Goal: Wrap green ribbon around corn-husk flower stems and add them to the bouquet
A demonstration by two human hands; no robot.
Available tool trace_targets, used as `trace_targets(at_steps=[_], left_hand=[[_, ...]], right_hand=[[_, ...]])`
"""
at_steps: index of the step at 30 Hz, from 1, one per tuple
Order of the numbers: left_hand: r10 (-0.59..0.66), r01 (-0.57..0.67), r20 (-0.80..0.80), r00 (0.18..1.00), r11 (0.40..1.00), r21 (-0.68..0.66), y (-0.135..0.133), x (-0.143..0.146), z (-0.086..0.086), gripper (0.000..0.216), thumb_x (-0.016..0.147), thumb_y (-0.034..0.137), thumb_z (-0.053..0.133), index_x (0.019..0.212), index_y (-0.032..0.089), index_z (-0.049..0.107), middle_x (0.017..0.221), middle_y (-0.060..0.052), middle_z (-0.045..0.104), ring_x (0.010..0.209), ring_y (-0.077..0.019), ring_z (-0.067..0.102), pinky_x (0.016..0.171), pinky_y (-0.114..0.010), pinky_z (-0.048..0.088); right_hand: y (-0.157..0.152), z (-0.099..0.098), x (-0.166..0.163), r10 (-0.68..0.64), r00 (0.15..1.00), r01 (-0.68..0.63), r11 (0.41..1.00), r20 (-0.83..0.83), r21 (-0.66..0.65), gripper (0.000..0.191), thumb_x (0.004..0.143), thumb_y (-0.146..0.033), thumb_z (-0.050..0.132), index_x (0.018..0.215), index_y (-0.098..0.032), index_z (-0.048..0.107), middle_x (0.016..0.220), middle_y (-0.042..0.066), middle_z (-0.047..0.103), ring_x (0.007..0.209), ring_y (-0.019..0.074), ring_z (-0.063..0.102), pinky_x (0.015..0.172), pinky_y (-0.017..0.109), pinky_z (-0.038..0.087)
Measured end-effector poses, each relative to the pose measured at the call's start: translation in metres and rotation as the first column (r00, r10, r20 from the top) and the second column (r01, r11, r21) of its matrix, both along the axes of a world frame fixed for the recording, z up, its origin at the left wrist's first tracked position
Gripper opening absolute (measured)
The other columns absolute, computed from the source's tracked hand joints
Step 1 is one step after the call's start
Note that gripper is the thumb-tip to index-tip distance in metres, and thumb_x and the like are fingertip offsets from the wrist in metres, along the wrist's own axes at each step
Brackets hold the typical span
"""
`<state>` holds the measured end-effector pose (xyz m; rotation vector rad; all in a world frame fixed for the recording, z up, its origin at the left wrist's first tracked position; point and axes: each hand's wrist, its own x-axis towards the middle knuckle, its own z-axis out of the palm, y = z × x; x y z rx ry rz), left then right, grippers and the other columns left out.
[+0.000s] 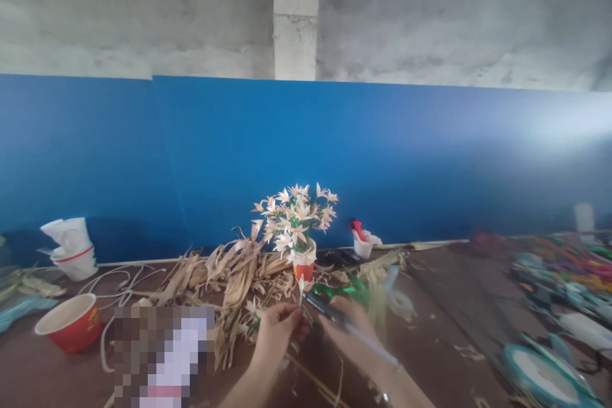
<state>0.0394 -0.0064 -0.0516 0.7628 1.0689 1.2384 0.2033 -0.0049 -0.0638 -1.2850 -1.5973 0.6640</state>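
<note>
Both my bare forearms (258,376) are nearest, slanting inward from the near side of a brown tabletop (421,357) until the two grips almost meet at its middle. My left grip (280,326) pinches a small white flower (301,285), which stands roughly upright. My right grip (347,325) is wrapped around a dark tool, probably a glue gun (327,309), with a pale stick (373,347) trailing from its back toward my wrist. The tool slants, nozzle pointing left and away from me, its end just beside the white flower; whether they touch, I cannot tell. The flower lies ahead of my left grip, the nearer of the two.

Straight beyond, toward the far edge, a red pot (303,269) holds a bunch of pale blooms (296,210). Dry husks (234,268) are heaped to its left; green strips (351,291) and a tape roll (401,304) lie to its right. Toward the left edge sit a red paper bowl (71,328), a white container (76,264) and a loose white cable (122,287). Blurred, colourful odds and ends (574,264) crowd the right side. Behind the tabletop, a blue panel (287,140) runs below a grey concrete wall (191,13) with a pale pillar (295,13).
</note>
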Motion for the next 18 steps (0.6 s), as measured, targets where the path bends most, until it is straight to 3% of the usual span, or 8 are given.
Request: trace_targets(at_steps=[7,15,18], left_hand=[[-0.015,0.015,-0.004,1.000,1.000,0.000,0.0006,-0.0002,-0.0011,0.048,0.037,0.049,0.081,0.059,0.011,0.061,0.049,-0.003,0.066,0.041,-0.0117,0.058,0.042,-0.021,0.045],[-0.002,0.002,-0.017,1.000,1.000,-0.028,0.0030,0.0010,-0.0048,0.047,0.037,0.047,0.081,0.060,0.012,0.061,0.050,-0.003,0.066,0.041,-0.0123,0.059,0.040,-0.021,0.044],[-0.015,0.015,-0.004,1.000,1.000,-0.019,0.0009,0.0004,-0.0011,0.046,0.039,0.047,0.081,0.060,0.012,0.060,0.050,-0.003,0.066,0.042,-0.0119,0.059,0.042,-0.021,0.045]], right_hand=[[-0.0004,-0.0042,0.0060,0.046,0.996,-0.051,0.997,0.082,0.062,0.014,0.071,-0.034,0.060,0.067,-0.020,0.063,0.062,0.000,0.062,0.064,0.0176,0.059,0.059,0.026,0.048],[-0.0009,-0.0033,0.0004,-0.052,0.993,0.037,0.990,0.109,0.136,0.014,0.072,-0.032,0.055,0.068,-0.020,0.063,0.063,0.002,0.063,0.064,0.0174,0.059,0.058,0.025,0.048],[-0.0015,-0.0020,0.0026,-0.022,0.991,0.007,0.994,0.134,0.110,0.012,0.072,-0.029,0.055,0.068,-0.020,0.062,0.063,0.001,0.063,0.063,0.0169,0.059,0.057,0.024,0.047]])
